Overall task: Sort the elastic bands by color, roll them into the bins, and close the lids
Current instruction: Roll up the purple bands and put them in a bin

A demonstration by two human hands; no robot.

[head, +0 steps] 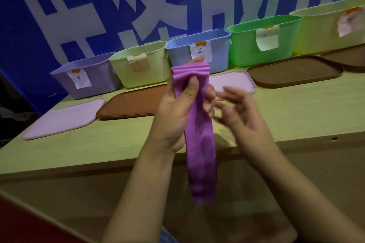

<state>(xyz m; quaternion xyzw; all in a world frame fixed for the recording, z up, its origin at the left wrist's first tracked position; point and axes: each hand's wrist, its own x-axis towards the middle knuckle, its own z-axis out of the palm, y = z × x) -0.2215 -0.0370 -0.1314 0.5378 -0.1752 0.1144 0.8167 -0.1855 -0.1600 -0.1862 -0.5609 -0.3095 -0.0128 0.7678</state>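
The left hand (pixel 177 108) held a purple elastic band (pixel 199 134) in front of the person, its grip closed round the top: thumb pressed across the front, fingers curled behind. Above the thumb the band was gathered into a stack of folds, and the rest hung straight down past the worktop (pixel 296 108) edge. The right hand (pixel 243 112) hovered just at three o'clock of the band, blurred, its fingers loosely spread and holding nothing that I could make out.

The step in hand looked like rolling the band before binning it. To do it well, the left thumb would need to keep firm pressure on the gathered end so the folds do not spring apart, while the right hand feeds the hanging tail upward, keeping the edges aligned so the roll stays flat and compact. A slack pinch would likely let the rubbery strip unwind.

The purple bin (pixel 88 83) stood at ten o'clock from the hands, the likely target, with a pink lid (pixel 65 118) lying flat in front of it. Along the back, from ten towards two o'clock, ran a pale green bin (pixel 142 69), a blue bin (pixel 183 53), a bright green bin (pixel 264 43) and a large yellow-green bin (pixel 324 29), each with a paper label. Brown lids (pixel 294 73) and a second pink one lay before them. The worktop was pale wood; behind it hung a blue banner (pixel 59 6) with large white characters.
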